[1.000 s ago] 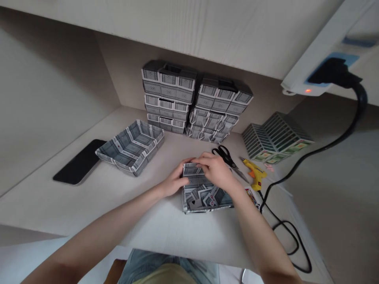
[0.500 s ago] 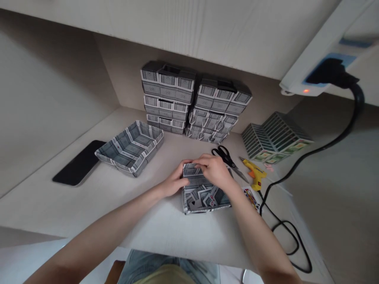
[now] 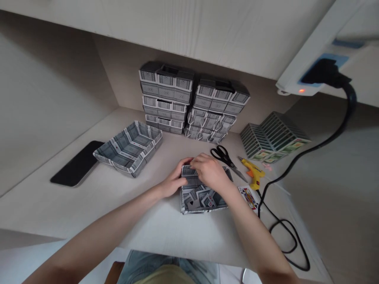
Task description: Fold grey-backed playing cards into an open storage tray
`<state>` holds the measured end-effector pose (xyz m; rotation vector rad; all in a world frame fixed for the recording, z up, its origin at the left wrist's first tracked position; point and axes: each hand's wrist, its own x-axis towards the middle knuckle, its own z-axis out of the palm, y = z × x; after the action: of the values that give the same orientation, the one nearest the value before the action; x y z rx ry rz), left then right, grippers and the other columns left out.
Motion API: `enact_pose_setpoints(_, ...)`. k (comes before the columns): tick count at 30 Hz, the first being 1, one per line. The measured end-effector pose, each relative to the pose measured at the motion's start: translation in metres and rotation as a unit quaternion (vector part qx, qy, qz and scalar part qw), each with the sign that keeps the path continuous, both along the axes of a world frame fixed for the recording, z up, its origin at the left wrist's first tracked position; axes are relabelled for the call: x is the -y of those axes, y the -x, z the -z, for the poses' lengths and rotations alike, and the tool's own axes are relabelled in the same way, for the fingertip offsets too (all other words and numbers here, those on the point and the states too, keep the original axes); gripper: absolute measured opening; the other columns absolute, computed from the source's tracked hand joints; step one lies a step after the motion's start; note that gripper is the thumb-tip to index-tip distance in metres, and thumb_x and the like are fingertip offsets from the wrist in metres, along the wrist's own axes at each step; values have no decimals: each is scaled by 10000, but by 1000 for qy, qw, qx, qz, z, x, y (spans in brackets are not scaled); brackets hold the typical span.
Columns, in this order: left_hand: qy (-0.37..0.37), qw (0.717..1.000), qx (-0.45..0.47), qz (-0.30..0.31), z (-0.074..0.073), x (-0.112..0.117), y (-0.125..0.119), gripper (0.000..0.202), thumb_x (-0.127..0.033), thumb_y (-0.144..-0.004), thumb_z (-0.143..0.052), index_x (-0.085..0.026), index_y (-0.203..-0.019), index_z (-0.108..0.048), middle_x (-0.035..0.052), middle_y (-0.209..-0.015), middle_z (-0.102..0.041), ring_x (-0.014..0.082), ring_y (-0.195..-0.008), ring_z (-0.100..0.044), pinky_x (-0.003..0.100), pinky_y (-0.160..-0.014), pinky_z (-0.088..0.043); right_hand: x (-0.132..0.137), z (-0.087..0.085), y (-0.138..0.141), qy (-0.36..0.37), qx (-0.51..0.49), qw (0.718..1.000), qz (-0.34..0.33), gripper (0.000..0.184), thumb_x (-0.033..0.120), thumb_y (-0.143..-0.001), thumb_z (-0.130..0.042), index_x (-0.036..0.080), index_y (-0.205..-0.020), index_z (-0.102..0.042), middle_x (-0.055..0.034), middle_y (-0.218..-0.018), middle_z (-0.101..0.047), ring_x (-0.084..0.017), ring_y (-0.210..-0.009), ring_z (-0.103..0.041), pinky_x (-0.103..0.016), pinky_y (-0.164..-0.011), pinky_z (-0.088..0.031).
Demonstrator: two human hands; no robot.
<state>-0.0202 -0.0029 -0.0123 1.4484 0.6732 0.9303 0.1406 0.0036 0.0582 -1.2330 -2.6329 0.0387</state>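
A shallow tray made of grey-backed playing cards (image 3: 194,181) sits on the desk in front of me, with loose card pieces (image 3: 204,198) inside. My left hand (image 3: 175,182) grips its left wall, thumb inside and fingers around the outside. Over the far left corner, my right hand (image 3: 209,170) pinches the rim with curled fingers; the fingertips are partly hidden. Another open card tray (image 3: 130,150) lies to the left. Right of my right hand are black-handled scissors (image 3: 226,158), a yellow glue gun (image 3: 253,172) and a face-up playing card (image 3: 249,197).
Stacked card boxes (image 3: 166,86) stand against the back wall. A striped stepped stack (image 3: 274,136) is at the back right, a phone (image 3: 77,163) at the left. A black cable (image 3: 322,146) hangs from the power strip (image 3: 309,88) and loops on the right side.
My right hand has shifted slightly left along the tray's far rim, and more of the face-up card shows beside my forearm. My left hand keeps its grip on the tray.
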Motion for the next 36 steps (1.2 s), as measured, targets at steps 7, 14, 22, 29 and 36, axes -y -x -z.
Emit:
enact_pose_setpoints(7, -16, 1000, -1, 6, 1, 0, 1, 706, -95, -627, -453, -187, -1299, -258, 74, -1331, -361, 232, -1203, -340, 393, -1020, -253, -1, 2, -2, 21, 21, 1000, 8, 238, 72, -782, -457, 174, -914, -627, -66, -917, -619, -185, -892, -502, -284, -760, -385)
enact_pose_setpoints(14, -31, 999, -10, -8, 1, 1, -1, 714, -109, -650, -459, -189, -1328, -247, 84, -1367, -331, 237, -1241, -306, 418, -1042, -220, 2, -4, 1, 54, 42, 997, 40, 247, 71, -760, -459, 187, -874, -646, -75, -868, -667, -188, -836, -579, -269, -697, -392)
enact_pose_setpoints(22, -21, 998, -49, -44, -4, 0, -3, 485, -191, -733, -517, -171, -1209, -425, 80, -1168, -534, 220, -1053, -497, 362, -927, -369, 3, -2, -1, 112, 3, 992, 64, 251, 142, -765, -503, 238, -931, -665, -50, -857, -697, -189, -776, -632, -253, -665, -421)
enact_pose_setpoints(29, 41, 998, -2, -51, -9, 4, -5, 415, -291, -752, -564, -161, -1144, -516, 77, -1147, -572, 221, -1036, -515, 344, -901, -385, -4, -14, -27, 171, -114, 978, 43, 275, 130, -735, -546, 249, -954, -663, -6, -931, -687, -173, -850, -620, -250, -737, -440)
enact_pose_setpoints(36, 108, 990, -5, -90, -15, 2, -8, 375, -410, -793, -496, -116, -969, -649, 55, -891, -671, 194, -848, -572, 292, -775, -414, -5, -20, -32, 140, -97, 982, 79, 217, 147, -780, -490, 236, -787, -688, -7, -780, -699, -148, -735, -624, -226, -685, -436)
